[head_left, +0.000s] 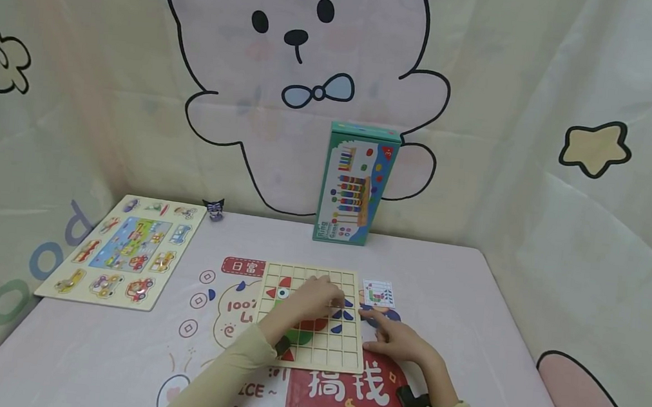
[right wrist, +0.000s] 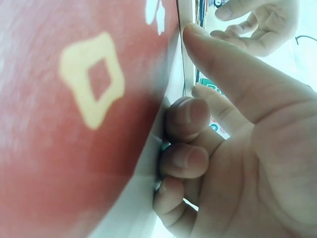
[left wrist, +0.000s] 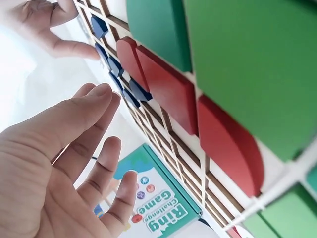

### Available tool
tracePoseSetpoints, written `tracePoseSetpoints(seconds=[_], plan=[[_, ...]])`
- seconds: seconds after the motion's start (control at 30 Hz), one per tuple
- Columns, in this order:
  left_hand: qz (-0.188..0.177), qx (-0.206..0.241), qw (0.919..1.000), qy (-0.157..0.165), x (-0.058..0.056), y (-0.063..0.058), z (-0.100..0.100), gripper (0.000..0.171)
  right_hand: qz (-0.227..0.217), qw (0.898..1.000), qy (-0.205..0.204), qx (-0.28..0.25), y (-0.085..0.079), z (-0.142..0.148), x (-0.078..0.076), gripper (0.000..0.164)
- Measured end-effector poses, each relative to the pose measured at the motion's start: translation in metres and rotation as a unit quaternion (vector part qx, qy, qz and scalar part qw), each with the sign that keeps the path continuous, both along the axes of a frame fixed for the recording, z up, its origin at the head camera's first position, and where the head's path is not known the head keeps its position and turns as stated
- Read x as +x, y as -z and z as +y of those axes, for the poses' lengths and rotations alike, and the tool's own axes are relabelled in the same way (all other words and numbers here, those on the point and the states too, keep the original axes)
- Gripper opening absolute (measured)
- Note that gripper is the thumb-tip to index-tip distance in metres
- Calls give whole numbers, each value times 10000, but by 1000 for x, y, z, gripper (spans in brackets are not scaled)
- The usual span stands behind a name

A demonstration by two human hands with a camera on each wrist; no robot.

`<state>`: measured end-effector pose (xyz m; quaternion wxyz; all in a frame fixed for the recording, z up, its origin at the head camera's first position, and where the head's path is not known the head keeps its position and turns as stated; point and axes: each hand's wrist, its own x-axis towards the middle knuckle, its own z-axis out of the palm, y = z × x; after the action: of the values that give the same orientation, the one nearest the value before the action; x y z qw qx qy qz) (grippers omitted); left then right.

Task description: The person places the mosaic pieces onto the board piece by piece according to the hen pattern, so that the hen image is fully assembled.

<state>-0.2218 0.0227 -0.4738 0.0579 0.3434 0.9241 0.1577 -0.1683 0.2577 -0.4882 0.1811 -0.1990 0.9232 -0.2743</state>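
Observation:
A cream grid board (head_left: pixel 341 360) lies on the table, with red, green and dark blue pieces set in its squares. My left hand (head_left: pixel 317 298) hovers over the board's upper right part, close to several small blue pieces (head_left: pixel 337 328). In the left wrist view its fingers are loosely bent, thumb near the index finger, and no piece shows between them. Red pieces (left wrist: pixel 166 87) and a large green piece (left wrist: pixel 252 54) sit in the grid below it. My right hand (head_left: pixel 403 343) rests by the board's right edge; its thumb touches that edge, the other fingers bent on the table.
A small picture card (head_left: pixel 379 293) lies right of the board. Loose blue pieces (head_left: pixel 211 295) lie to its left. A picture puzzle board (head_left: pixel 73 294) is at the left, a small dark figurine (head_left: pixel 215 209) beside it. A green ring game box (head_left: pixel 353 186) stands at the back.

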Motion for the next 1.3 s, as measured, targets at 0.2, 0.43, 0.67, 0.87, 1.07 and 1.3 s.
tracePoseSetpoints(seconds=[0.2, 0.43, 0.67, 0.87, 1.07, 1.3], plan=[[-91, 253, 9995, -173, 6, -3, -13, 17, 7, 10000, -26, -5, 0, 0, -1, 64], [-131, 541, 9978, -356, 13, -8, -34, 16, 5, 10000, -2, 45, 0, 1, -1, 64], [-130, 706, 9951, -678, 16, -8, -59, 19, 22, 10000, 22, 90, 1, 1, 0, 64], [87, 747, 9933, -881, 16, -5, -81, 17, -34, 10000, 29, 14, 0, 0, 0, 64], [288, 731, 9897, -1197, 17, -1, -104, 16, 34, 10000, -25, -15, 0, 0, 0, 63], [295, 537, 9842, -1664, 20, 4, -127, 13, 29, 10000, 9, 29, 1, 1, 0, 64]])
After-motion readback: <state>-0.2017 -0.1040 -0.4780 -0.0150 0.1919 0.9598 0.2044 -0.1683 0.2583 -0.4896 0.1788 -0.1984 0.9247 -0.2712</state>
